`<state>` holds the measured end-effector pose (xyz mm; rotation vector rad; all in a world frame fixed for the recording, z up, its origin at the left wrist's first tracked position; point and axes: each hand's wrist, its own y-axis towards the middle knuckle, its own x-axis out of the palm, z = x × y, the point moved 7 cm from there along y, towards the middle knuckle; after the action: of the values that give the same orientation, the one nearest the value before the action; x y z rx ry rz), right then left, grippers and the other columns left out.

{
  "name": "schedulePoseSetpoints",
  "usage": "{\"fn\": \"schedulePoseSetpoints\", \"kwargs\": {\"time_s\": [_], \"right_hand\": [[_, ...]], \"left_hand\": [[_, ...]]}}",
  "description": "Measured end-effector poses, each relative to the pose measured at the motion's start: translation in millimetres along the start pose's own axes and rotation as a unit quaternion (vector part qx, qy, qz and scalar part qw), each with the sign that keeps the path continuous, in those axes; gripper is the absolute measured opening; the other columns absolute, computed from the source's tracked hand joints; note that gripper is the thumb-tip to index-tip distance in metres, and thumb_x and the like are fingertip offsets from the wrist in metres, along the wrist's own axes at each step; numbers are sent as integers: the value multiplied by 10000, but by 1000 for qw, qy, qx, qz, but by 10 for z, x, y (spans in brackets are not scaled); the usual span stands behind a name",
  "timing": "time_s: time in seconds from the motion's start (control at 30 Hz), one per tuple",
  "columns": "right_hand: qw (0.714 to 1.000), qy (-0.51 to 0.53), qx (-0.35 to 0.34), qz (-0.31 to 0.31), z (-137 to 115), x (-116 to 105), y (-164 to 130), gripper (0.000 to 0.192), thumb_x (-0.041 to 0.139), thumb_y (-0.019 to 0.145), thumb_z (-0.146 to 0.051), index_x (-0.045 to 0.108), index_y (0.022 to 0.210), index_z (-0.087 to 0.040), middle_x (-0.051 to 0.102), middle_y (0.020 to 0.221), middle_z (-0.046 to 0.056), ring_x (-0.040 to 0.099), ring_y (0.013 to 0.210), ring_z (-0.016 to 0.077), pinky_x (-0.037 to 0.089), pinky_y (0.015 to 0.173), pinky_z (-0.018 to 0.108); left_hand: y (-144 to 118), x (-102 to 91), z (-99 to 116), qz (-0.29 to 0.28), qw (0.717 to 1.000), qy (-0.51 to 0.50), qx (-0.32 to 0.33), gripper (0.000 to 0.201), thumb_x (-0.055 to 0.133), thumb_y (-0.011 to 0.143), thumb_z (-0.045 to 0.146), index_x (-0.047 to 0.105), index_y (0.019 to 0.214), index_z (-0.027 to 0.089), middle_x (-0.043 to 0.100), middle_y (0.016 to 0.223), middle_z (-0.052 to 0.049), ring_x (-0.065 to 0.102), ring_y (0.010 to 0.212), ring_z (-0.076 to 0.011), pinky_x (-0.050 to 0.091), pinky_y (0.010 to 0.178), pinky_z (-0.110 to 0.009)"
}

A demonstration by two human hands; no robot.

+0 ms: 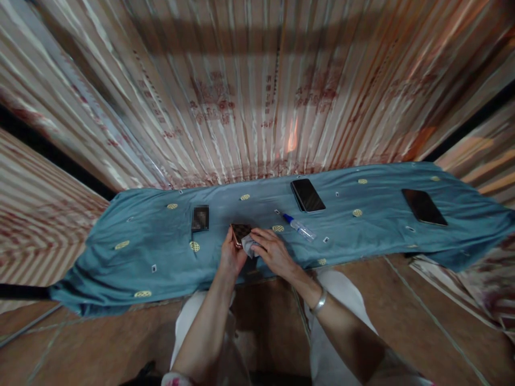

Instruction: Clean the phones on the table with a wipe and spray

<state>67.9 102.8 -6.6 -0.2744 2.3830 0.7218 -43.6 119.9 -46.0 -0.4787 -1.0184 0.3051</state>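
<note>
The left hand [231, 256] has its grip closed around a small dark phone [240, 232], holding it by the left edge with the device tilted up off the surface [132, 257], which is covered with a blue-green cloth with yellow spots. The right hand [271, 251] has its grip pinched on a small pale wiping cloth [249, 245], pressed against the lower right part of the phone, so the two hands meet at the phone, just above the near edge of the surface.

Just to the right of the right grip and a little farther from the person lies a clear small bottle with a blue cap [299, 227], flat on its side. Beyond it, farther right and back, lies a black phone [308, 194], face up. Well to the right of both grips lies another dark phone [424, 206]. To the left of the left grip, near, a dark card-like item [200, 217] lies flat; its face is blurred. A metal bracelet [319, 301] sits on the right wrist.
</note>
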Motion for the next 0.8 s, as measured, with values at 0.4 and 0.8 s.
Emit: {"fn": "schedulePoseSetpoints", "kwargs": {"time_s": [0.4, 0.8], "right_hand": [[1000, 3, -5, -4, -105, 16, 87, 347, 495, 953, -372, 666, 1195, -192, 656, 1236, 97, 552, 1151, 226, 475, 995, 403], [1000, -5, -2, -14, -157, 84, 96, 431, 575, 905, -403, 613, 1270, -179, 609, 1300, 118, 514, 1223, 250, 455, 1038, 431]], "left_hand": [[27, -23, -7, 5, 1000, -9, 11, 256, 416, 950, 240, 657, 949, 153, 662, 678, -9, 620, 600, -109, 532, 684, -231], [-55, -5, -12, 31, 998, -45, 8, 330, 394, 954, 235, 654, 771, 148, 680, 655, -17, 630, 565, -102, 517, 622, -203]]}}
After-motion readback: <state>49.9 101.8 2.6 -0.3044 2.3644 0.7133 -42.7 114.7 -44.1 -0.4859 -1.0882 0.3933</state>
